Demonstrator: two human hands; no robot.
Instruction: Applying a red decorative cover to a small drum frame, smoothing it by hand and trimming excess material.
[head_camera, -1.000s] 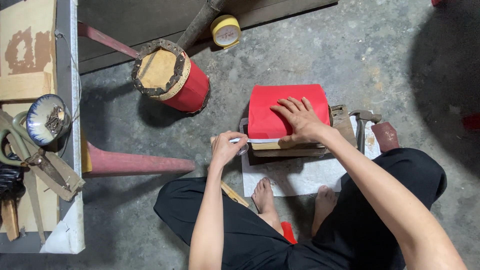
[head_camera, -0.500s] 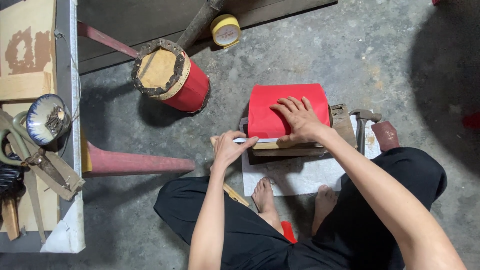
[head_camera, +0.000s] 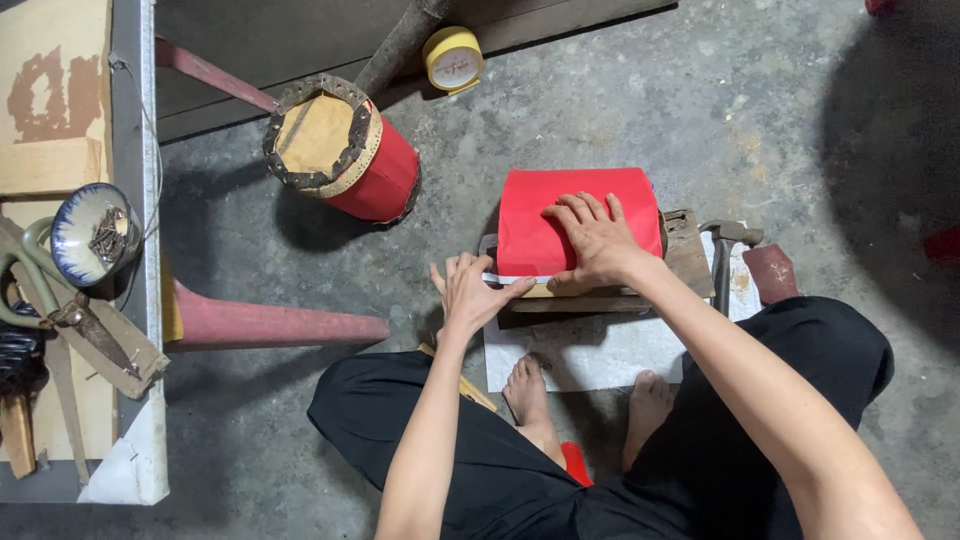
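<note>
A red paper sheet (head_camera: 540, 215) lies on a low wooden block (head_camera: 690, 255) on the concrete floor. My right hand (head_camera: 597, 240) presses flat on the sheet's near right part, fingers spread. My left hand (head_camera: 468, 292) is at the sheet's near left corner. Its thumb tip touches a white edge (head_camera: 497, 278) that shows under the red paper, and its other fingers are splayed upward, holding nothing. I sit on the floor with my bare feet (head_camera: 528, 385) on a white sheet (head_camera: 590, 352) spread under the block.
A hammer (head_camera: 722, 250) lies right of the block. A red cylinder with a tan top (head_camera: 345, 150) and a yellow tape roll (head_camera: 452, 58) stand farther off. At left is a table (head_camera: 135, 200) with a bowl (head_camera: 90, 232), shears (head_camera: 75, 318) and a red leg (head_camera: 270, 325).
My left hand has shifted slightly right toward the paper's near corner and spread its fingers. My right hand stays pressed on the red sheet.
</note>
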